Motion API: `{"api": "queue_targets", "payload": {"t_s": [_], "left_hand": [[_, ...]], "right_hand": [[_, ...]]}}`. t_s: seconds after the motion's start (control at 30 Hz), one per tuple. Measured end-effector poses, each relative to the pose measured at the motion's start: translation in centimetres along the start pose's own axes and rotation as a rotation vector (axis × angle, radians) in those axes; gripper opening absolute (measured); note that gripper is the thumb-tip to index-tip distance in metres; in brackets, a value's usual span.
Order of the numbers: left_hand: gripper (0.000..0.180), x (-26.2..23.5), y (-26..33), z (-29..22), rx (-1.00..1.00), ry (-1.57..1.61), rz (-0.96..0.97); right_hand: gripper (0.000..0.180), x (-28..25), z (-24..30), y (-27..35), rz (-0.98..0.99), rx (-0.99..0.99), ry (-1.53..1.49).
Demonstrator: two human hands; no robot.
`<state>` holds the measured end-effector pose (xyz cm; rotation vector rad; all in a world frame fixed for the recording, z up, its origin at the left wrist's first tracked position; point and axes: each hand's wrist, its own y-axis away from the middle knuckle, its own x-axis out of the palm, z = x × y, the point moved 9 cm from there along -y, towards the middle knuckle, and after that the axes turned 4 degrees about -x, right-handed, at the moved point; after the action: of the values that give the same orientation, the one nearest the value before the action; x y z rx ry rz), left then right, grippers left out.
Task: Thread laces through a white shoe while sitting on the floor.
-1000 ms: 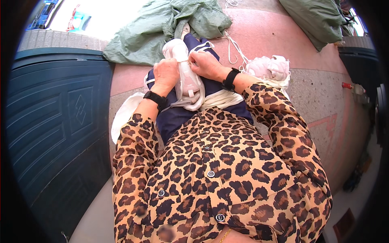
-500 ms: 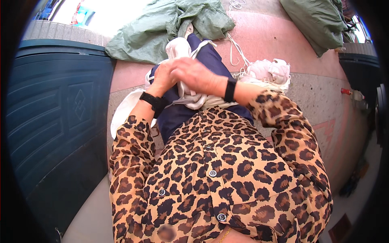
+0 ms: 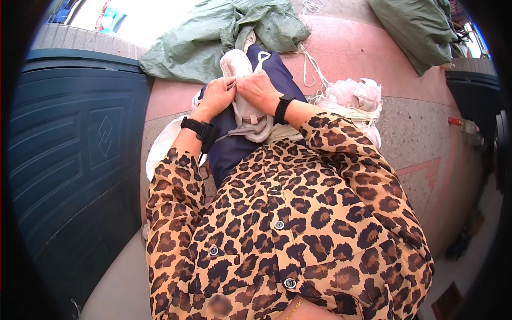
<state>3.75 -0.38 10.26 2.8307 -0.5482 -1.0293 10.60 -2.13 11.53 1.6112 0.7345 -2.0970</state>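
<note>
- White sneaker [image 3: 241, 85] rests on the person's lap, over dark navy trousers [image 3: 234, 149], toe pointing away from the body toward the green sacks.
- Left hand [image 3: 216, 97] is at the shoe's left side, its grip closed with the fingers pinched on the upper near the lacing area.
- Right hand [image 3: 260, 90] is on the shoe's right side, its grip likewise clamped on the upper; the two hands meet over the middle of the shoe. Whether a lace is between the fingers cannot be told.
- Each wrist carries a black band [image 3: 197, 129]; the sleeves are leopard print.
- Risk, in my judgement: the shoe is steadied only by the lap and the two pinches, so a hard pull on one side could roll it off the thigh to the floor.
- Risk: loose white cord [image 3: 312, 69] lies on the floor just beyond the knee and could catch on the shoe or a hand.
- More white shoes [image 3: 354, 96] are heaped on the floor to the right, near the person's right forearm; a white cloth or bag [image 3: 160, 149] lies to the left of the leg.
- Floor [image 3: 362, 48] is pinkish polished stone with a speckled grey band [image 3: 416, 133] nearer the body.
- Green sacks [image 3: 213, 37] lie at the far edge of the floor; a dark blue moulded panel [image 3: 69, 138] fills the left side. Daylight is strong at the top.
</note>
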Motion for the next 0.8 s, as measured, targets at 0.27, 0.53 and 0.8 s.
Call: {"api": "queue_targets", "payload": {"t_s": [0.27,0.53,0.8], "left_hand": [[0.034,0.1,4.2,-7.2,0.241,-0.462,-0.197],[0.006,2.0,5.6,-15.0,0.545,0.005,-0.063],[0.018,-0.5,4.1,-9.5,-0.134,0.409,-0.166]], "right_hand": [[0.014,-4.2,-1.3,4.8,-0.013,-0.038,-0.258],[0.016,-3.1,-7.3,7.4,-0.237,0.665,-1.466],[0.023,-6.1,-5.2,6.2,-0.342,0.446,-1.642]]}}
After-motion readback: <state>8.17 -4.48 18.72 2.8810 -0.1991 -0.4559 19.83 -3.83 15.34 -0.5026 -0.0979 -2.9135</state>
